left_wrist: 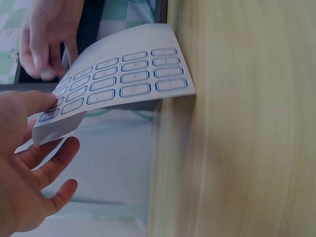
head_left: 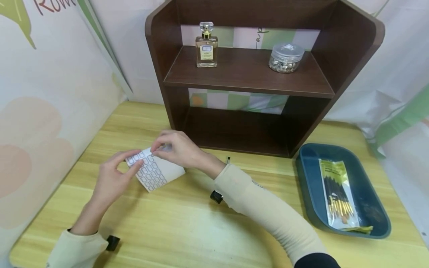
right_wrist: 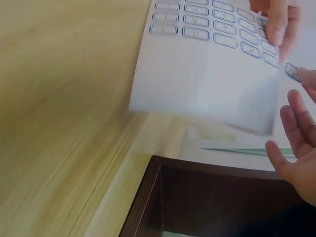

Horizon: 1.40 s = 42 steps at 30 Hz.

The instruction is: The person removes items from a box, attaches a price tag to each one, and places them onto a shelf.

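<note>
A white sheet of stickers (head_left: 171, 170) is held up at a slant above the table, with rows of blue-bordered labels on part of it and a blank area beside them. My left hand (head_left: 110, 182) pinches its near-left edge between thumb and fingers; the left wrist view shows the sheet (left_wrist: 133, 74) bending from that grip. At the sheet's upper edge is my right hand (head_left: 182, 149). In the right wrist view a single small sticker (right_wrist: 292, 72) sits at the fingertips of the right hand (right_wrist: 302, 133), apart from the sheet. Its remaining fingers are spread.
A dark brown shelf (head_left: 248, 87) stands behind the hands, bearing a perfume bottle (head_left: 206, 48) and a clear lidded jar (head_left: 286, 58). At the right, a blue bin (head_left: 308, 201) holds a packet of brushes (head_left: 338, 193). White printed cloth hangs around the wooden table (head_left: 174, 230).
</note>
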Each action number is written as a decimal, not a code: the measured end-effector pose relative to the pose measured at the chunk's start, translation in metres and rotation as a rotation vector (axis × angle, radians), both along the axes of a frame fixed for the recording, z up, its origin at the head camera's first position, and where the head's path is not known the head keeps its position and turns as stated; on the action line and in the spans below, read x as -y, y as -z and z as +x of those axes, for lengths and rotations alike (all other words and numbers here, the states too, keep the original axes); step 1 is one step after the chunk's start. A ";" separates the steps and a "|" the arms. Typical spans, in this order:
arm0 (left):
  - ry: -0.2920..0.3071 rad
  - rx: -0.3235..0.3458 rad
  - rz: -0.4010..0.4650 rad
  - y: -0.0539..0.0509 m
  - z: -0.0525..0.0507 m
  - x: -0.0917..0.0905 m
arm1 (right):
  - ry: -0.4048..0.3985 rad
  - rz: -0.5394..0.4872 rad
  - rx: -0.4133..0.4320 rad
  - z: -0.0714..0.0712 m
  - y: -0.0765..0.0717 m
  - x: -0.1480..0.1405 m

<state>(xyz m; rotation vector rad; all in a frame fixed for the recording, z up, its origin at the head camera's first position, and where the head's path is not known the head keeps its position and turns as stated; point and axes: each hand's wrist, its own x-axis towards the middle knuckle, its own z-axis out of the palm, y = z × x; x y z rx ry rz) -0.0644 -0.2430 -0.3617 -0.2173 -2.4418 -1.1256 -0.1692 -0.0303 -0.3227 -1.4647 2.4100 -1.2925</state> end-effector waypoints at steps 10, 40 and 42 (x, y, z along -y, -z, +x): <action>-0.190 0.032 0.007 0.004 0.001 0.023 | 0.048 -0.041 0.158 0.003 0.011 -0.033; 0.108 0.527 -0.337 0.028 -0.002 0.039 | 0.368 0.139 0.423 0.014 0.035 -0.138; 0.114 0.554 -0.362 0.029 -0.001 0.036 | 0.391 0.150 0.450 0.015 0.038 -0.142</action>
